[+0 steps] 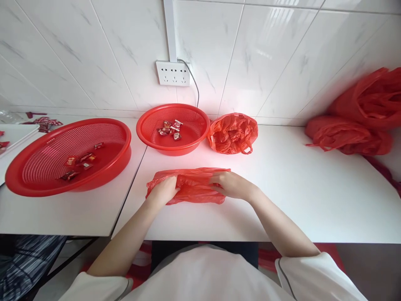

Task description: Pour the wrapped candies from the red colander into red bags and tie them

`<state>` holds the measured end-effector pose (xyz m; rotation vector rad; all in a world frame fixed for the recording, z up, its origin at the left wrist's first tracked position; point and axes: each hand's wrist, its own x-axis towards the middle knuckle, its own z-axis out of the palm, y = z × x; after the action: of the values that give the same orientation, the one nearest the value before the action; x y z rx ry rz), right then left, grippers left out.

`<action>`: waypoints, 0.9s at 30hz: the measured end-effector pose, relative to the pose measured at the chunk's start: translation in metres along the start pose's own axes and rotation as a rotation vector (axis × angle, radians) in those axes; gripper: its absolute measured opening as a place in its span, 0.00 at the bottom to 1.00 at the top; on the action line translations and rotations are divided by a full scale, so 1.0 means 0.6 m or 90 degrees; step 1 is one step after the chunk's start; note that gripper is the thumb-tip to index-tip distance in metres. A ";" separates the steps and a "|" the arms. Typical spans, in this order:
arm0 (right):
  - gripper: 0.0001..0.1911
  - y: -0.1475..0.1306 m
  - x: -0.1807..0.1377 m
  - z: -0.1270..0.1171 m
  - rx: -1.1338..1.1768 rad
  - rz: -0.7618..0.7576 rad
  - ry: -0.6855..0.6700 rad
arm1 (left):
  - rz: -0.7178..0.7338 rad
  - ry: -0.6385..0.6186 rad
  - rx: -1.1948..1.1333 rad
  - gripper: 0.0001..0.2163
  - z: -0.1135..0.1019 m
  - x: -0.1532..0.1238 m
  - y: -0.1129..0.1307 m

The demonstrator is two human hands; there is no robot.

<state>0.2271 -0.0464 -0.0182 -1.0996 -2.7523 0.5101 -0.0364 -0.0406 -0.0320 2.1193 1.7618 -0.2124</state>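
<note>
A thin red plastic bag lies crumpled on the white table in front of me. At its left end my left hand is closed on the plastic, with its fingertips partly hidden in the folds. My right hand grips the bag's right end, fingers curled into the film. Just behind the bag stands a red perforated basket with several small wrapped candies in it. To its right, touching or nearly touching its rim, sits a bunched red plastic bag with its mouth upward.
A larger red basket holding a few wrapped packets stands on the left table. Rolls of red bags are piled at the back right. A socket panel with a cable is on the tiled wall. Someone's patterned clothing shows at lower left.
</note>
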 end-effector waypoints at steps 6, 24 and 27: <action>0.18 -0.012 0.020 0.038 0.049 -0.109 0.078 | 0.156 0.010 -0.070 0.19 0.019 0.003 0.014; 0.21 0.015 0.014 0.051 0.059 -0.035 0.107 | 0.322 0.016 -0.147 0.30 0.034 0.022 -0.007; 0.20 -0.005 0.013 0.069 0.114 -0.094 0.120 | 0.320 0.016 -0.160 0.30 0.053 0.019 0.004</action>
<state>0.2093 -0.0536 -0.0559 -0.8486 -2.5426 0.5873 -0.0277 -0.0424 -0.0645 2.2903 1.1411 0.1628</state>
